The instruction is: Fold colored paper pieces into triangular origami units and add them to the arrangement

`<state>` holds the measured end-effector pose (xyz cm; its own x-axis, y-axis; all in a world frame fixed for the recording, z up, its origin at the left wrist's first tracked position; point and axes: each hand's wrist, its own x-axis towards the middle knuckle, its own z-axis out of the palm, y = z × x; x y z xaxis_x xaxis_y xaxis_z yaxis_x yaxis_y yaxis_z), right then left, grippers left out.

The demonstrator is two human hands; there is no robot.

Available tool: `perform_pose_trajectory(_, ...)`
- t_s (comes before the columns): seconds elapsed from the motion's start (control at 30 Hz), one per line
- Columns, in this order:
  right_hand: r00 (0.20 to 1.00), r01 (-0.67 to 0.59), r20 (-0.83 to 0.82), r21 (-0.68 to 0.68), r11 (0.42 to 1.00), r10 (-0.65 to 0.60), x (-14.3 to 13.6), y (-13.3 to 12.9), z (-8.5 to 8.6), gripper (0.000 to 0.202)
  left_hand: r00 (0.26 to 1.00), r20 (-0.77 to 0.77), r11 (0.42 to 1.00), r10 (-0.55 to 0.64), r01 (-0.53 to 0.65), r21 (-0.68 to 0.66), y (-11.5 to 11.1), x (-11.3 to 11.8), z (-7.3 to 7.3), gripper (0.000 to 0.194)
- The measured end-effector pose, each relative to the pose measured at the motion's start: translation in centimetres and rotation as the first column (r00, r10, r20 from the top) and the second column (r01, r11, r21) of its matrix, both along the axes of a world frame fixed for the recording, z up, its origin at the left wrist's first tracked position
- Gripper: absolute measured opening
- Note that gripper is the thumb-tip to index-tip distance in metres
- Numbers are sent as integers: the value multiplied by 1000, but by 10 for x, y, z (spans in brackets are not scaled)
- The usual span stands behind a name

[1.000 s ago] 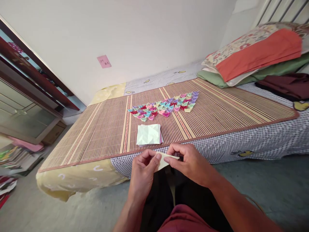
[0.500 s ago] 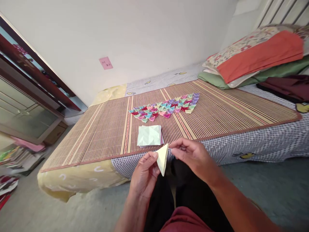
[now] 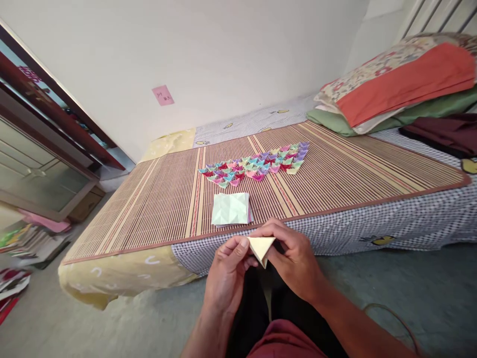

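Observation:
A small pale yellow folded paper (image 3: 261,247), triangular with its point downward, is held between my hands near the bed's front edge. My left hand (image 3: 231,258) pinches its left corner between thumb and fingers. On the other side, my right hand (image 3: 292,253) grips the right part, its fingers partly behind the paper. Just beyond them lies a stack of pale green creased paper (image 3: 230,209) on the striped mat (image 3: 164,199). Farther back, several small folded paper pieces (image 3: 257,164) in many colours stand in rows.
Pillows with a red-orange cover (image 3: 410,84) lie at the back right, beside dark maroon cloth (image 3: 443,132). A pink note (image 3: 163,95) is on the wall. Books and papers (image 3: 32,243) sit at the far left.
The yellow paper has turned so its point faces down and its flat edge is on top. My right hand has closed on its right side; before, it was just beside the tip.

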<state>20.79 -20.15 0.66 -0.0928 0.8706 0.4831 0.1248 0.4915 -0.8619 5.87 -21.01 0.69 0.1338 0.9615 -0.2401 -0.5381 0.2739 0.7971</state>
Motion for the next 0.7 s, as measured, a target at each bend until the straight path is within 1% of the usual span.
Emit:
perform_pose_trajectory(0.13, 1000, 7, 14, 86, 996, -9, -1, -1, 0, 24, 1000, 21, 1000, -11, 12, -29, -2, 0, 2, 23)
perform_pose_trajectory(0.27, 1000, -13, 23, 111, 994, 10, 0, -1, 0, 23, 1000, 12, 999, -28, 28, -16, -3, 1, 1, 22)
perform_pose_trajectory(0.33, 999, -47, 29, 101, 994, 44, 2, -1, 1, 22, 999, -39, 999, -27, 28, 24, -3, 1, 1, 24)
perform_pose_trajectory(0.43, 996, -90, 29, 68, 994, 88, 4, 1, 2, 19, 980, -198, 993, -3, 26, 113, -4, -1, 2, 29)
perform_pose_trajectory(0.53, 997, -82, 14, 28, 996, 82, 4, 2, 1, 15, 942, -335, 983, 28, 34, 179, -5, -2, 3, 35)
perform_pose_trajectory(0.63, 999, -24, 40, 60, 998, 21, 1, 2, -4, 14, 935, -355, 982, 19, 49, 181, -7, 1, 2, 40)
perform_pose_trajectory(0.7, 994, 20, 101, 127, 992, -33, -2, 4, -11, 15, 942, -337, 991, 7, 40, 131, -7, 4, 1, 38)
